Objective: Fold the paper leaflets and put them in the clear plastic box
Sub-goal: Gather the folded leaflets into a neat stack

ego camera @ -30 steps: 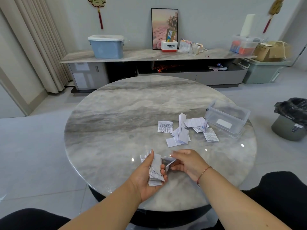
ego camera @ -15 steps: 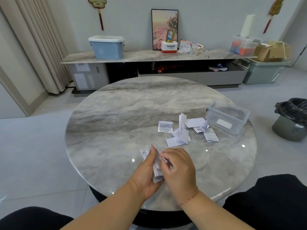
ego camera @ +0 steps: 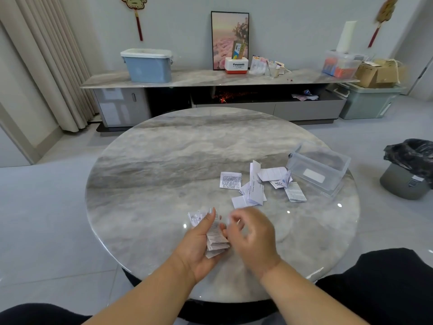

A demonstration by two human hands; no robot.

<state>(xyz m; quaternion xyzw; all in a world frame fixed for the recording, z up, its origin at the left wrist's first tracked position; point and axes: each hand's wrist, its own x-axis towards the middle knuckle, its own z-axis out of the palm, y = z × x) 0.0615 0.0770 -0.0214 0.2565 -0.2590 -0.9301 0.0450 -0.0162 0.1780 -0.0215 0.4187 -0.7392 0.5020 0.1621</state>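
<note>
Our right hand (ego camera: pixel 251 233) has come off the stack of folded leaflets (ego camera: pixel 216 238); half a sec ago it covered it. Fingers now loosely curled, blurred, pinching nothing we can see. Left hand (ego camera: pixel 199 245) grips the stack betw thumb & fingers. Loose leaflets (ego camera: pixel 254 192) lie beyond the fingertips, clear plastic box (ego camera: pixel 318 168) further right. Prob. next leaflet pickup.

Glossy grey marble table (ego camera: pixel 164 165), thin printed paper leaflets (ego camera: pixel 230 180), clear smooth plastic box (ego camera: pixel 323 165)
</note>
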